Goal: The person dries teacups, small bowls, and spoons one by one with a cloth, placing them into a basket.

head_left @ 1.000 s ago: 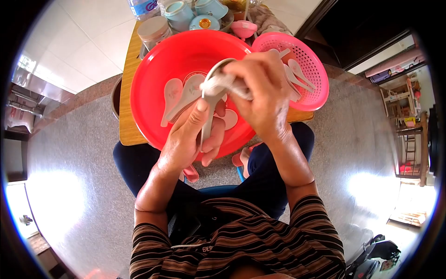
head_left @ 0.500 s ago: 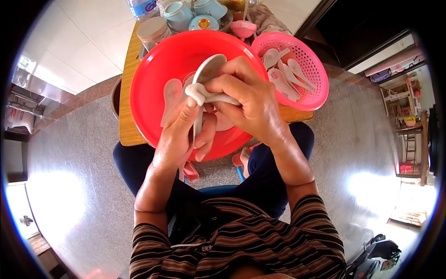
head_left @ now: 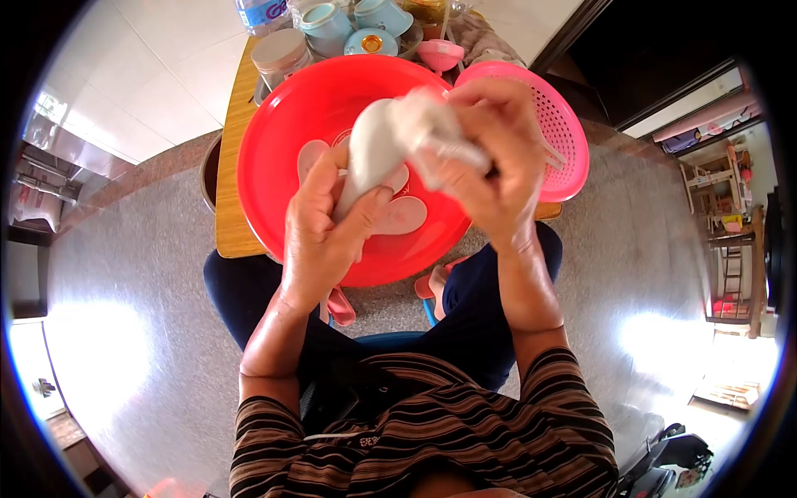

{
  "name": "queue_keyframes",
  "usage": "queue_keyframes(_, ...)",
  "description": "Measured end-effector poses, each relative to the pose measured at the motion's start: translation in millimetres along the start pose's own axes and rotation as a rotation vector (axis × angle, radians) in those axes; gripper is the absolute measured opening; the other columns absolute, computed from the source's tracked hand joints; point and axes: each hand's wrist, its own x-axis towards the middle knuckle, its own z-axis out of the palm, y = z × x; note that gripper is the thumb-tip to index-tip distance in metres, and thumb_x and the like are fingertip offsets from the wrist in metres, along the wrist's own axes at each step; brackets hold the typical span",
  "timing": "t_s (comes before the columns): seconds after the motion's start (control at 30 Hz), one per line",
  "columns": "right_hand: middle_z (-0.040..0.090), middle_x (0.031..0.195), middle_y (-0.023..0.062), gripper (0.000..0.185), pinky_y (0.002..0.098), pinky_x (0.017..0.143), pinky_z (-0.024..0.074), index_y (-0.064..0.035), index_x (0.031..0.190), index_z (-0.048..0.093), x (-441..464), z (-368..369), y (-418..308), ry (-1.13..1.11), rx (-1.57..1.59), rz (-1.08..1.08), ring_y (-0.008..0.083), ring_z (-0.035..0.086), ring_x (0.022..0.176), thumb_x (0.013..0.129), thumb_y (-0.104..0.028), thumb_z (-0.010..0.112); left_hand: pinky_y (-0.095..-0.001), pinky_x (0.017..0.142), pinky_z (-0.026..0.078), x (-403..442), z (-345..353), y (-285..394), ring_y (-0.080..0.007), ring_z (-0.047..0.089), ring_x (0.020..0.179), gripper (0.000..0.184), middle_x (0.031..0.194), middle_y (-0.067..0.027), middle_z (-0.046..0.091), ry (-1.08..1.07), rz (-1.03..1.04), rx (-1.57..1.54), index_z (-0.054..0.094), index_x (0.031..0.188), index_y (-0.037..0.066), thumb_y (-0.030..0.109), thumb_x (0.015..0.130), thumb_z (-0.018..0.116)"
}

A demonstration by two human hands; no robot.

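Note:
A white soup spoon point(head_left: 370, 148) is tilted over the red basin point(head_left: 270, 133), its handle gripped by my left hand point(head_left: 320, 236). My right hand point(head_left: 502, 166), blurred by motion, is closed on a white cloth point(head_left: 425, 124) at the spoon's bowl end. Whether the cloth touches the spoon there is hard to make out. Inside the basin lie several more spoons, one of them a pale spoon point(head_left: 402, 217) near my left thumb. Parts of them are hidden behind my hands.
A pink perforated basket point(head_left: 571, 124) stands at the basin's right, partly covered by my right hand. Behind the basin on the wooden table point(head_left: 232, 195) are light-blue cups point(head_left: 326, 31), a lidded jar point(head_left: 281, 51), a plastic bottle point(head_left: 264, 12) and a small pink bowl point(head_left: 440, 55).
My right hand has moved right and slightly up with the cloth, uncovering the spoon's bowl. My left hand has turned, now showing the spoon's broad side. The basket's spoons are now mostly hidden.

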Motion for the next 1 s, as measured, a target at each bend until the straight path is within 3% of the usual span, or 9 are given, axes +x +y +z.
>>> queue_keyframes(0.13,0.056,0.103,0.0066,0.025,0.0266,0.063,0.0470,0.0002,0.093,0.073,-10,24,-5,-0.125,-0.020,-0.244,0.0129,0.057,0.079,0.072,-0.012,0.077,-0.0279,0.067,0.049,-1,2,-18,-0.0122,0.060,0.076,0.028,0.084,-0.0041,0.063,0.042,0.201,0.256,0.060,0.109,0.003,0.009,0.085,0.071)
queue_keyframes(0.37,0.057,0.099,0.0090,0.018,0.0269,0.068,0.0446,0.0038,0.092,0.067,-1,9,9,-0.059,0.092,0.193,0.0156,0.057,0.083,0.085,-0.012,0.069,-0.0252,0.066,0.046,-7,6,-3,-0.0076,0.054,0.073,0.028,0.085,-0.0052,0.063,-0.163,0.094,0.262,0.059,0.108,0.002,0.011,0.084,0.072)
queue_keyframes(0.57,0.054,0.115,0.0141,0.024,0.0319,0.086,0.0451,0.0016,0.105,0.066,-11,28,-1,-0.064,0.333,0.149,0.0200,0.055,0.106,0.089,-0.017,0.061,-0.0255,0.074,0.049,-2,8,-15,-0.0091,0.061,0.084,0.026,0.092,-0.0047,0.066,-0.023,0.128,0.041,0.059,0.113,-0.001,0.005,0.088,0.067)
queue_keyframes(0.67,0.053,0.120,0.0156,0.027,0.0345,0.088,0.0462,-0.0029,0.109,0.068,-13,34,-6,-0.139,0.097,-0.131,0.0246,0.056,0.107,0.086,-0.018,0.063,-0.0276,0.077,0.051,-4,9,-19,-0.0120,0.064,0.089,0.026,0.097,-0.0072,0.067,0.015,0.185,-0.022,0.059,0.114,-0.002,0.003,0.089,0.065)
queue_keyframes(0.77,0.057,0.113,0.0167,0.027,0.0360,0.079,0.0517,-0.0099,0.109,0.069,-10,26,-5,-0.186,0.201,0.098,0.0309,0.061,0.096,0.083,-0.019,0.068,-0.0286,0.074,0.051,-3,3,-17,-0.0138,0.064,0.084,0.025,0.092,-0.0088,0.067,-0.017,0.273,0.195,0.060,0.109,0.001,0.003,0.085,0.068)
queue_keyframes(0.83,0.063,0.102,0.0115,0.023,0.0307,0.073,0.0510,-0.0045,0.106,0.067,-9,23,1,-0.117,0.239,0.075,0.0213,0.063,0.085,0.088,-0.018,0.064,-0.0287,0.070,0.050,-9,7,5,-0.0144,0.063,0.077,0.022,0.085,-0.0088,0.065,-0.125,0.150,0.389,0.060,0.104,0.002,0.004,0.083,0.069)
queue_keyframes(0.9,0.064,0.090,0.0044,0.022,0.0257,0.068,0.0480,0.0000,0.105,0.065,-3,14,-7,-0.163,0.444,0.486,0.0107,0.060,0.080,0.095,-0.018,0.058,-0.0281,0.066,0.049,-10,11,5,-0.0134,0.061,0.072,0.019,0.081,-0.0083,0.064,-0.096,0.152,0.378,0.060,0.100,0.002,0.005,0.084,0.069)
queue_keyframes(0.93,0.063,0.084,-0.0009,0.023,0.0222,0.065,0.0455,0.0005,0.105,0.064,-4,15,-6,-0.128,0.513,0.483,0.0043,0.056,0.077,0.098,-0.019,0.054,-0.0278,0.066,0.049,-8,11,4,-0.0124,0.061,0.072,0.020,0.081,-0.0077,0.064,-0.099,0.207,0.379,0.059,0.101,0.002,0.005,0.084,0.069)
queue_keyframes(1.0,0.063,0.082,-0.0013,0.023,0.0219,0.065,0.0456,0.0001,0.105,0.064,-5,23,-8,-0.074,0.627,0.521,0.0045,0.057,0.075,0.099,-0.019,0.053,-0.0276,0.066,0.049,-7,9,-2,-0.0115,0.060,0.073,0.021,0.082,-0.0071,0.065,-0.106,0.263,0.381,0.058,0.102,0.001,0.005,0.085,0.068)
